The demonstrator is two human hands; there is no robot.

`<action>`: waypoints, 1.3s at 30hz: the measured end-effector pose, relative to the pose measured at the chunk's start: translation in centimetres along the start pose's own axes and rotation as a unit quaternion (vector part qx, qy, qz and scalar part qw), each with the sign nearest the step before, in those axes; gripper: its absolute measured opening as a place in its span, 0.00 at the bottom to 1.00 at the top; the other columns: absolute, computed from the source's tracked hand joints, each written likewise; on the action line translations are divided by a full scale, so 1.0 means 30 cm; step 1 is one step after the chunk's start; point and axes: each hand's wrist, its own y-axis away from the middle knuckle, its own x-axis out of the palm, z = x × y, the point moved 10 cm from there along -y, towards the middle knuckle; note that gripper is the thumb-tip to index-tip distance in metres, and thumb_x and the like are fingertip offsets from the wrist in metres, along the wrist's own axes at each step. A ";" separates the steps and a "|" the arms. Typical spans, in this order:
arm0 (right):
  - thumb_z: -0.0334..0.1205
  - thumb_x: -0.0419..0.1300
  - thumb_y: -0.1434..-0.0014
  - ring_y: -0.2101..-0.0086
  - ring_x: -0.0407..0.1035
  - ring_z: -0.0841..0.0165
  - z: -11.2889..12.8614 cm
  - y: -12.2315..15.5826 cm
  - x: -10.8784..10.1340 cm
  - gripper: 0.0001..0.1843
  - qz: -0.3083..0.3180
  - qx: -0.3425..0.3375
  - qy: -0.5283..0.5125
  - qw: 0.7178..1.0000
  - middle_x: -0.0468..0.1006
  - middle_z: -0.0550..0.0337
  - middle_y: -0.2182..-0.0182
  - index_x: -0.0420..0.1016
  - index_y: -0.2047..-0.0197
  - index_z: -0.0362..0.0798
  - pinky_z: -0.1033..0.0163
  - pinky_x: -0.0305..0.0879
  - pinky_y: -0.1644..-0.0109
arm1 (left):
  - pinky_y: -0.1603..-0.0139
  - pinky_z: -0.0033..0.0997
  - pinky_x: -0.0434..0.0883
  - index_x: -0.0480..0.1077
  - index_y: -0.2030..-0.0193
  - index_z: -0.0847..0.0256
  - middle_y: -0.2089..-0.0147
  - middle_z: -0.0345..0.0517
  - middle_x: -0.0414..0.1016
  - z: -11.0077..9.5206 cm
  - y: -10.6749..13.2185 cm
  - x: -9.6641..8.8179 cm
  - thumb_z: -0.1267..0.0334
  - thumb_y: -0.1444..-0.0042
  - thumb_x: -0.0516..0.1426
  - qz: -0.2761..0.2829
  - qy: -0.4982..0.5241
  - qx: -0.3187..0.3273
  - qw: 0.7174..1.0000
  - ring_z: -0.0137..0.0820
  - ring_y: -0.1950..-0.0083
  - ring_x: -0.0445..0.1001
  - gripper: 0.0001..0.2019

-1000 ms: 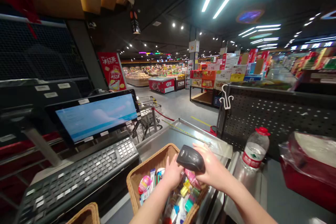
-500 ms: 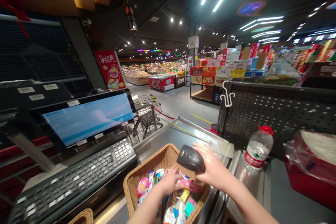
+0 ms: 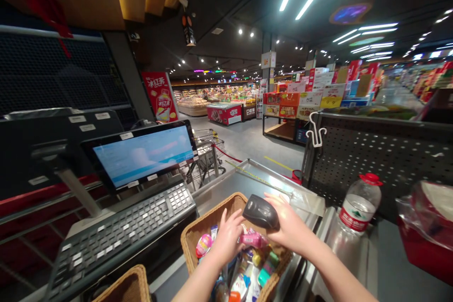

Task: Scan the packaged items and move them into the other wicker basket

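A black handheld barcode scanner point(image 3: 261, 212) is gripped in my right hand point(image 3: 285, 224), its head facing left over a woven basket point(image 3: 191, 229). My left hand point(image 3: 229, 236) is over the basket, some fingers stretched out, and appears to hold a shiny pink wrapped packet point(image 3: 253, 239) at its thumb side; the exact grip is partly hidden. Below lie mixed small packaged goods, among them a pink egg-shaped item point(image 3: 204, 245), a teal-capped item point(image 3: 264, 277) and white wrappers point(image 3: 242, 281). My left forearm covers part of the contents.
A keyboard point(image 3: 130, 240) and lit monitor point(image 3: 145, 153) stand left of the basket. A second wicker basket point(image 3: 136, 283) is at the lower left. On the right are a red-capped water bottle point(image 3: 359, 205), a red bin point(image 3: 424, 240) and a black perforated panel point(image 3: 389, 155).
The view has turned slightly left. My left hand and the pink packet have moved left and up relative to the basket, and its fingers have spread more. My right hand still holds the scanner.
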 end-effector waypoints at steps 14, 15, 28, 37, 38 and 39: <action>0.31 0.59 0.57 0.37 0.58 0.49 0.315 -0.074 0.103 0.33 0.013 -0.099 -0.027 0.995 0.73 0.50 0.44 0.71 0.44 0.50 0.35 0.42 0.31 | 0.31 0.71 0.41 0.71 0.66 0.58 0.37 0.55 0.70 0.028 0.376 -0.628 0.68 0.45 0.59 -0.195 -0.225 -0.046 0.954 0.48 0.34 0.65 0.01; 0.31 0.59 0.57 0.38 0.58 0.48 0.354 -0.080 0.114 0.32 0.021 -0.107 -0.032 0.994 0.74 0.50 0.45 0.72 0.45 0.51 0.35 0.42 0.31 | 0.31 0.70 0.41 0.71 0.66 0.58 0.37 0.54 0.70 0.031 0.405 -0.662 0.68 0.45 0.59 -0.202 -0.238 -0.057 0.948 0.48 0.34 0.65 0.01; 0.30 0.58 0.62 0.37 0.55 0.48 0.742 -0.094 0.321 0.38 0.099 -0.212 -0.094 0.968 0.74 0.52 0.46 0.71 0.43 0.52 0.34 0.37 0.31 | 0.30 0.68 0.37 0.72 0.65 0.58 0.33 0.52 0.66 0.048 0.758 -0.901 0.65 0.42 0.58 -0.213 -0.325 -0.164 0.907 0.49 0.32 0.62 0.02; 0.30 0.58 0.62 0.37 0.57 0.47 0.885 -0.055 0.354 0.30 0.111 -0.252 -0.102 0.956 0.76 0.52 0.48 0.77 0.52 0.51 0.37 0.39 0.31 | 0.30 0.68 0.36 0.71 0.65 0.58 0.32 0.51 0.64 0.031 0.893 -0.942 0.67 0.42 0.57 -0.208 -0.353 -0.188 0.893 0.48 0.31 0.62 0.02; 0.30 0.58 0.62 0.37 0.57 0.48 0.893 -0.051 0.357 0.30 0.112 -0.254 -0.102 0.955 0.76 0.51 0.48 0.77 0.52 0.51 0.37 0.38 0.31 | 0.30 0.68 0.36 0.71 0.66 0.58 0.32 0.51 0.65 0.028 0.904 -0.946 0.67 0.42 0.57 -0.211 -0.353 -0.185 0.892 0.48 0.32 0.62 0.02; 0.30 0.58 0.63 0.37 0.57 0.48 0.900 -0.047 0.361 0.31 0.114 -0.255 -0.102 0.955 0.76 0.51 0.47 0.76 0.51 0.50 0.36 0.38 0.31 | 0.30 0.68 0.35 0.71 0.66 0.58 0.33 0.52 0.65 0.024 0.914 -0.949 0.66 0.42 0.57 -0.214 -0.353 -0.184 0.892 0.48 0.32 0.62 0.02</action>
